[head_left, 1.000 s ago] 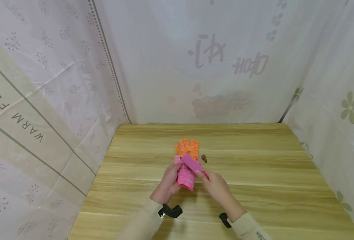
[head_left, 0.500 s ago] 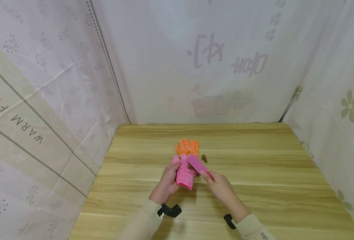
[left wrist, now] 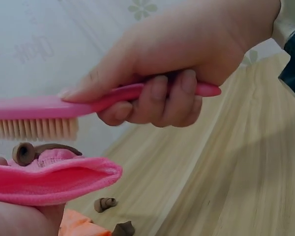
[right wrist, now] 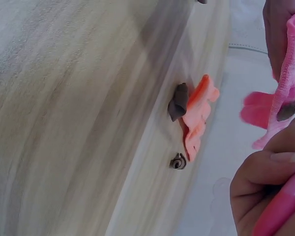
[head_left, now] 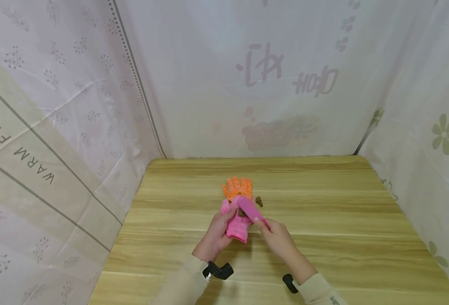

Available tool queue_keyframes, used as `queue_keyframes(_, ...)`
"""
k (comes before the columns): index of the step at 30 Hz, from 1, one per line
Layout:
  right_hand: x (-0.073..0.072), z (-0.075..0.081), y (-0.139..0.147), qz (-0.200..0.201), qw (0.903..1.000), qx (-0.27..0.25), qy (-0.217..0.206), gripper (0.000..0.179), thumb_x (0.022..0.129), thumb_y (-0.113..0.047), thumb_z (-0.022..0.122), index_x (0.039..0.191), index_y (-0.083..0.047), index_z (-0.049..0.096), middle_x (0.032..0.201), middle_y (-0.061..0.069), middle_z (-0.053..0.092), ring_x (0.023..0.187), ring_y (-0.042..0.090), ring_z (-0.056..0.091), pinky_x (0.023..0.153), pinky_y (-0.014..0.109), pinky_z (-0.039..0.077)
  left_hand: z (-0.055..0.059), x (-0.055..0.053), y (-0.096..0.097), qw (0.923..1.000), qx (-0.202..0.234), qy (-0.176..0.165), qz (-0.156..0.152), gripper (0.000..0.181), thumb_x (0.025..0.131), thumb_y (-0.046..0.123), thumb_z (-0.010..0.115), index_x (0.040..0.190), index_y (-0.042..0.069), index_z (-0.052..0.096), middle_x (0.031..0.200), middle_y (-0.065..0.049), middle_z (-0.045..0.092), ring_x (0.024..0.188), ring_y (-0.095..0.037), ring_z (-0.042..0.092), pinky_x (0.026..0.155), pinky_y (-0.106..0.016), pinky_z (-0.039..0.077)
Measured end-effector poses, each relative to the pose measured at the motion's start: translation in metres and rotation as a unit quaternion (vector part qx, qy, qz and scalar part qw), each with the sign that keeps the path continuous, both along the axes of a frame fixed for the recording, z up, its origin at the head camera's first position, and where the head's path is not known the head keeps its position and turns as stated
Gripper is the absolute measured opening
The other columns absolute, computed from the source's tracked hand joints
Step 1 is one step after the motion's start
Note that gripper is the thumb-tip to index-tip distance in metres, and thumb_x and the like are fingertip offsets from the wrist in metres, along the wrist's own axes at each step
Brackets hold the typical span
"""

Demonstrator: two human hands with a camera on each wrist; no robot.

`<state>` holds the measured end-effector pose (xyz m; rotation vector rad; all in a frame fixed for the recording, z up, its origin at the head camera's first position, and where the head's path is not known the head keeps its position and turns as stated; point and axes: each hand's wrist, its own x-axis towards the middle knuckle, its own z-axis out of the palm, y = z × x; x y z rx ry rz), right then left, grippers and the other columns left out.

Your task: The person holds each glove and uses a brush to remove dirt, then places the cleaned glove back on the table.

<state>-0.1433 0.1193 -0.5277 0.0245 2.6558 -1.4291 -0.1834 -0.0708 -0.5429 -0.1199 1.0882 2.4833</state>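
My left hand (head_left: 217, 233) holds a pink knit glove (head_left: 237, 231) up over the table, thumb on top and cuff toward me. A curled brown piece (left wrist: 23, 154) lies on the glove. My right hand (head_left: 279, 242) grips the handle of a pink brush (head_left: 250, 209), its thumb along the back. In the left wrist view the pale bristles (left wrist: 37, 129) point down, just above the brown curl. An orange glove (head_left: 239, 188) lies flat on the table beyond, partly hidden by the pink one.
Small brown curled pieces lie on the wooden table (head_left: 323, 212) by the orange glove; one brown piece (head_left: 259, 201) is just right of it, and another brown curl (right wrist: 178, 161) shows in the right wrist view. Patterned cloth (head_left: 209, 84) hangs around the table.
The brush has shifted a little right across the pink glove, uncovering brown pieces. My left thumb has moved further onto the glove, which has turned slightly. The orange glove stays put.
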Motion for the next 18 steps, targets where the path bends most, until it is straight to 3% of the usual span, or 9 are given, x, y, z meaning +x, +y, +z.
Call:
queue_keyframes(4, -0.001, 0.008, -0.003, -0.01, 0.9995, -0.028, 0.006, 0.053, 0.103, -0.056, 0.047, 0.083, -0.008, 0.06, 0.065, 0.001, 0.043, 0.059, 0.014, 0.038, 0.052, 0.025, 0.035, 0.001, 0.001, 0.001, 0.9995, -0.031, 0.009, 0.001, 0.047, 0.109, 0.019, 0.045, 0.148, -0.006, 0.036, 0.124, -0.009, 0.067, 0.112, -0.018, 0.068, 0.099, -0.035, 0.055)
queue_keyframes(8, -0.003, 0.017, -0.011, 0.0, 0.999, -0.032, 0.033, 0.053, 0.103, -0.054, 0.048, 0.09, -0.007, 0.066, 0.072, 0.003, 0.052, 0.066, 0.014, 0.046, 0.057, 0.026, 0.04, 0.001, 0.003, 0.004, 0.9975, -0.063, 0.025, -0.018, 0.043, 0.11, 0.021, 0.041, 0.146, -0.003, 0.039, 0.123, -0.011, 0.066, 0.109, -0.018, 0.069, 0.095, -0.036, 0.057)
queue_keyframes(13, -0.004, 0.017, -0.019, 0.027, 0.9976, 0.046, 0.044, 0.048, 0.103, -0.054, 0.047, 0.094, -0.012, 0.067, 0.07, 0.0, 0.053, 0.066, 0.014, 0.049, 0.059, 0.028, 0.04, 0.002, 0.003, 0.007, 0.9968, -0.067, 0.032, -0.031, 0.045, 0.111, 0.02, 0.036, 0.152, 0.002, 0.034, 0.139, -0.016, 0.058, 0.122, -0.022, 0.063, 0.101, -0.037, 0.054)
queue_keyframes(18, -0.002, 0.013, -0.018, 0.028, 0.9929, 0.108, 0.042, 0.05, 0.103, -0.058, 0.044, 0.082, -0.015, 0.059, 0.063, -0.001, 0.042, 0.057, 0.013, 0.04, 0.053, 0.027, 0.033, 0.006, 0.002, 0.005, 0.9989, -0.046, 0.011, 0.004, 0.046, 0.111, 0.018, 0.034, 0.153, 0.0, 0.03, 0.148, -0.018, 0.051, 0.134, -0.025, 0.055, 0.108, -0.038, 0.049)
